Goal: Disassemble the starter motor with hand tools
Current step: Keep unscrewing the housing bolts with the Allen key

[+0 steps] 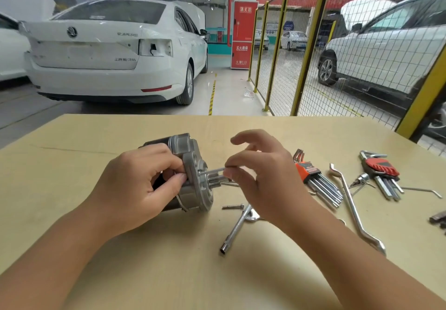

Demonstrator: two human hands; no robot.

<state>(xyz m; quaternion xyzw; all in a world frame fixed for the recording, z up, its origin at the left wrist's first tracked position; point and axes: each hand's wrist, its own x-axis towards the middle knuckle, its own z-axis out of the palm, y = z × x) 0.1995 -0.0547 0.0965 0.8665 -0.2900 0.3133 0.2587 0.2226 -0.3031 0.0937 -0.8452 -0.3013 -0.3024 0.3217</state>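
Evidently the starter motor (185, 174) lies on its side near the middle of the worktop (72, 165) so that its flanged end faces the working hand. The left hand (142, 179) grips the motor's body, fingers curled round it, most likely to stop it rolling or twisting. The right hand (255, 172) pinches a thin hex key (212, 171) between thumb and fingertips, its tip set at the flange (probably in a screw head, though that spot is too small to tell), while the other fingers lift clear. One loose bolt (233, 206) lies just beside the flange, which suggests part of the fastening is already out. A socket wrench (235, 229), a bent ring spanner (354, 208) and two racks of keys, an orange key set (318, 179) and a red key set (381, 172), lie within reach to the right. The white car (108, 51) beyond has lettering on its boot lid, too blurred to read with certainty; a red cabinet (243, 34) carries Chinese characters and the digits 119.
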